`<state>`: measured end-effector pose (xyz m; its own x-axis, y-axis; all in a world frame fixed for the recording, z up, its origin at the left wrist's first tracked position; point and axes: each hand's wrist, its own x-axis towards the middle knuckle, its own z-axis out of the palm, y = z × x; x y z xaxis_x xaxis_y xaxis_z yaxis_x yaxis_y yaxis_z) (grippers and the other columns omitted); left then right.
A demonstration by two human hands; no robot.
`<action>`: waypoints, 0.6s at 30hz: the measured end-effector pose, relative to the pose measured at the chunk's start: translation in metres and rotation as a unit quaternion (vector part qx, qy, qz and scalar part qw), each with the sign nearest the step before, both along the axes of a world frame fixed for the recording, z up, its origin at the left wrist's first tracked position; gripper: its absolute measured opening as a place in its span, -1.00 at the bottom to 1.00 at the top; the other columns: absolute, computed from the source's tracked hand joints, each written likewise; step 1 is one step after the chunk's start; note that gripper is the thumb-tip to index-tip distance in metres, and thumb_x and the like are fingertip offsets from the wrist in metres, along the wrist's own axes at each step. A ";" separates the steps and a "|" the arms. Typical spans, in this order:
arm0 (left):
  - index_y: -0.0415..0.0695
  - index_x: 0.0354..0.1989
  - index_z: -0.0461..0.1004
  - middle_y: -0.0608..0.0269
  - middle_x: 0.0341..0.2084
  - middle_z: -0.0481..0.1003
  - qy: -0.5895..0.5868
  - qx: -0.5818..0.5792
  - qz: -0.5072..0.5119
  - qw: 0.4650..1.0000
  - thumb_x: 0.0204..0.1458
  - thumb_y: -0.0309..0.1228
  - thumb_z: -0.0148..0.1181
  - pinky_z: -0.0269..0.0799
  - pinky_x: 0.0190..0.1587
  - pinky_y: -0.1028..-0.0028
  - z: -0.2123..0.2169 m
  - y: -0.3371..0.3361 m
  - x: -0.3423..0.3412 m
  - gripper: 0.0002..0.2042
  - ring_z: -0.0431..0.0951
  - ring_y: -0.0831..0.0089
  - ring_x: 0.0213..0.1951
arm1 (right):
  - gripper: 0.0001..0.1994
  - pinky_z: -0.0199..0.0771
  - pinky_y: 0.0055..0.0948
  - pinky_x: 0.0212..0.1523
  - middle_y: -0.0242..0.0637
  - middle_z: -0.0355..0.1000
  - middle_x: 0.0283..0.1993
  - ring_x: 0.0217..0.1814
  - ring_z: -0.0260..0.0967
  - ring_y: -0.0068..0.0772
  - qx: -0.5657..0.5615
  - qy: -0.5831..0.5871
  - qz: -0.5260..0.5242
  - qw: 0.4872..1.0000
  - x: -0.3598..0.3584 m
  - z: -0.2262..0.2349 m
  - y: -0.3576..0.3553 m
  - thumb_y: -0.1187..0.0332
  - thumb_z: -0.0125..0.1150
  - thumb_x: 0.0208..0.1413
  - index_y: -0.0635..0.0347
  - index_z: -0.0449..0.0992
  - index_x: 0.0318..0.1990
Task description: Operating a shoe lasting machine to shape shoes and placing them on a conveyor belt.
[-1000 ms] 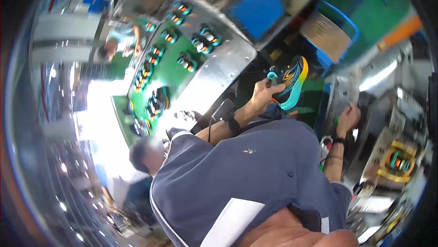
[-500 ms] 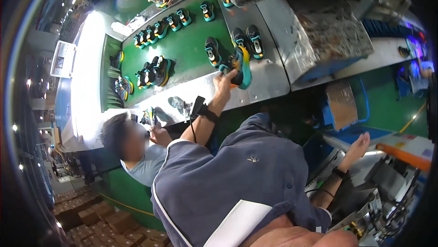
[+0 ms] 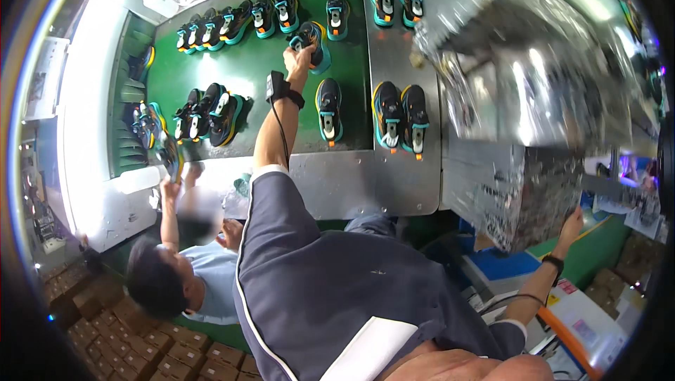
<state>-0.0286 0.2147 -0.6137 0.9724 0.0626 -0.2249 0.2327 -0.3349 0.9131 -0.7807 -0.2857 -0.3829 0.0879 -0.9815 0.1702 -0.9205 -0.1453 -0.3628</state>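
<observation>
My left hand (image 3: 298, 59) grips a black sports shoe (image 3: 318, 47) with a teal and yellow sole, held over the green work surface (image 3: 281, 113). Just right of it stands a similar shoe (image 3: 337, 16); another single shoe (image 3: 328, 110) is nearer to me. On the metal strip at the right lie a near pair of shoes (image 3: 387, 117) and a far pair (image 3: 382, 2). Far right, my right hand (image 3: 572, 226) is beside the lower corner of a shiny metal box (image 3: 520, 191); its fingers look loosely extended, with nothing visible in them.
A row of several shoes (image 3: 239, 22) stands far left, a cluster (image 3: 211, 117) nearer. At lower left a co-worker (image 3: 211, 275) in light blue raises a shoe (image 3: 169, 156) beside the bright tunnel opening. Another person's hand shows at the top edge. Cartons (image 3: 140, 342) fill the lower left.
My left hand has carried the shoe far and leftward, from the metal strip to over the green surface. My view has shifted. The co-worker at left now raises a shoe toward the opening.
</observation>
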 end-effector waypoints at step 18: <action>-0.31 0.28 -0.03 -0.33 0.10 0.29 -0.098 0.064 -0.159 0.980 -0.21 -0.27 0.30 0.31 0.16 0.14 -0.055 -0.139 0.070 -0.13 0.37 -0.20 0.08 | -0.54 0.32 -0.18 -0.18 0.02 0.38 -0.35 -0.26 0.33 -0.04 -0.033 0.074 0.014 0.997 -0.039 0.008 0.012 0.08 -0.11 0.27 0.42 0.43 -0.33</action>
<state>0.0412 0.0759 -0.6688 0.9710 -0.2352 -0.0428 -0.0771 -0.4776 0.8752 -0.8197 -0.2741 -0.3748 0.1440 -0.9655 0.2169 -0.9582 -0.1908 -0.2130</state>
